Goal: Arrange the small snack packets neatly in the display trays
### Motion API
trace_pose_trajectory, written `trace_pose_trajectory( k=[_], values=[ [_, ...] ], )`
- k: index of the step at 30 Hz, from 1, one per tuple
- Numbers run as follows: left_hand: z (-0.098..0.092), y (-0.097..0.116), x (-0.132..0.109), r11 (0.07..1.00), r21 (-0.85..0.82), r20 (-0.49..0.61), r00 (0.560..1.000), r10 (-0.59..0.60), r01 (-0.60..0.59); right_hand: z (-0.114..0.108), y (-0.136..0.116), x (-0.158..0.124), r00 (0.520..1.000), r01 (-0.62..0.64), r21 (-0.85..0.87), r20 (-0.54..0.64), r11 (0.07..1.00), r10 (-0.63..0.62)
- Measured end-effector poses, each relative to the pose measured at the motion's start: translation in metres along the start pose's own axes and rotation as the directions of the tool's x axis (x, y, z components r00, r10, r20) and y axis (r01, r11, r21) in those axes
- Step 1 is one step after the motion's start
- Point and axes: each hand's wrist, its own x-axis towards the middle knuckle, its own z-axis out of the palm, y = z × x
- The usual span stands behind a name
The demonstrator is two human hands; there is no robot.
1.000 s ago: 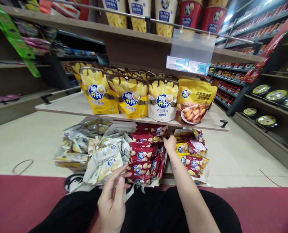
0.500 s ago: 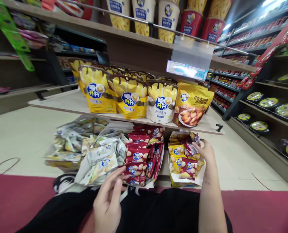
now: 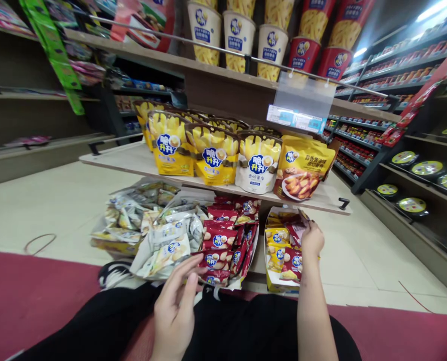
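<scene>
Head view: the right hand [image 3: 313,241] seems to have its fingers pinched on a small packet [image 3: 303,216] at the right of a snack box [image 3: 270,276]; the left hand [image 3: 177,307], thumb and fingers apart, hovers near red packets [image 3: 218,240]. Probably light, slick, crushable: grip the sealed edge. Pouches [image 3: 213,169] read 脆升升.

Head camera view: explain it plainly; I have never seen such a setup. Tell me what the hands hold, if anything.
No machine here: these are a person's bare hands, seen by one camera worn on the head, looking forward and down. Upright pouches stand on a shelf. Below its edge, open boxes hold small packets: pale, red and, on the right, yellow mixed with red. There the right hand seems to pinch one packet. The left hand is open near the red packets, holding nothing visible.
</scene>
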Motion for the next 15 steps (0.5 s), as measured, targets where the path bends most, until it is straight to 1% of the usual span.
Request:
trace_pose_trajectory(
  k=[2,4,6,8,10,11,12,13,15],
  values=[
    [-0.001,0.000,0.001,1.000,0.000,-0.001,1.000,-0.001,0.001,-0.019,-0.004,-0.001,0.999,0.020,0.026,-0.044,0.999,-0.019],
    [0.000,0.000,0.001,1.000,0.002,0.001,1.000,-0.005,0.005,-0.046,-0.009,-0.007,0.994,0.071,0.087,-0.090,0.994,-0.063],
    [0.001,0.001,0.002,1.000,0.005,0.005,1.000,-0.009,0.009,-0.078,-0.017,-0.019,0.982,0.165,0.230,-0.134,0.959,-0.136],
    [0.003,0.002,0.001,1.000,0.002,0.021,0.999,-0.027,0.027,-0.108,-0.028,-0.036,0.982,0.184,0.378,-0.104,0.907,-0.156],
    [0.007,0.003,-0.002,0.997,-0.010,0.077,0.994,-0.072,0.073,-0.127,-0.044,-0.055,0.984,0.158,0.527,-0.012,0.835,-0.178],
    [0.010,0.004,-0.004,0.994,-0.025,0.127,0.986,-0.107,0.111,-0.131,-0.052,-0.064,0.975,0.133,0.602,0.061,0.787,-0.212],
    [0.013,0.005,-0.007,0.986,-0.045,0.184,0.972,-0.147,0.158,-0.131,-0.061,-0.072,0.954,0.096,0.666,0.150,0.740,-0.258],
    [0.016,0.006,-0.011,0.975,-0.070,0.231,0.954,-0.190,0.212,-0.128,-0.069,-0.079,0.919,0.051,0.719,0.238,0.693,-0.314],
    [0.023,0.007,-0.017,0.938,-0.128,0.274,0.920,-0.279,0.323,-0.116,-0.085,-0.090,0.815,-0.047,0.782,0.390,0.621,-0.429]
  ],
)
